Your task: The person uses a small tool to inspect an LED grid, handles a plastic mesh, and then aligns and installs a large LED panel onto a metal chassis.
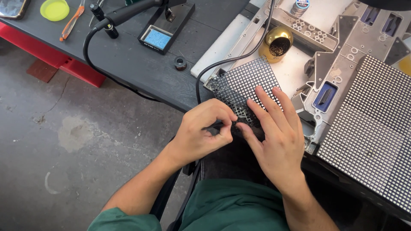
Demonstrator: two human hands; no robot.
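Observation:
A small black grid panel (244, 81) lies tilted over the near edge of a grey metal frame (325, 55). My right hand (276, 137) rests flat on its lower part, fingers spread over the grid. My left hand (201, 132) is curled at the panel's near corner, thumb and forefinger pinched together against its edge. What sits between those fingertips is too small to tell. A black cable (233, 57) runs down to the panel's left corner.
A larger grid panel (372, 128) lies on the right. A brass wool tip cleaner (278, 42), a soldering stand with blue sponge (157, 38), a solder spool (180, 63), orange pliers (72, 21) and a yellow lid (54, 9) sit on the dark table (128, 60). Concrete floor lies to the left.

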